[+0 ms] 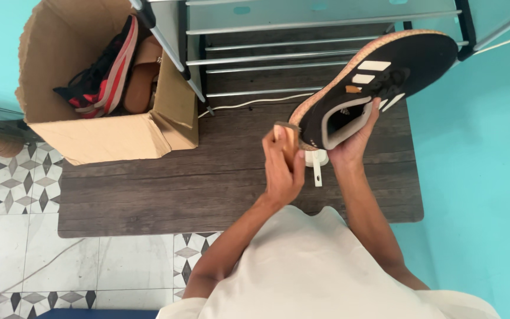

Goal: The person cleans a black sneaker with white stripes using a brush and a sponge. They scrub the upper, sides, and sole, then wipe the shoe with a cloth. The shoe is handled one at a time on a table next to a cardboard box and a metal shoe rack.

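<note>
The black sneaker [379, 77] with white stripes is up in the air, tilted, above the dark wood surface [149, 189] — the right hand [352, 139] has its grip pinched on the heel collar, thumb inside. The left hand [283, 168] is closed around a small tan block [289, 139], likely a brush, pressed near the heel. Cleaning looks underway, not finished. Beyond them, the metal shoe rack [267, 59] stands bare, while a red-and-black shoe [104, 71] waits in the cardboard box [107, 139] — more left to handle.
</note>
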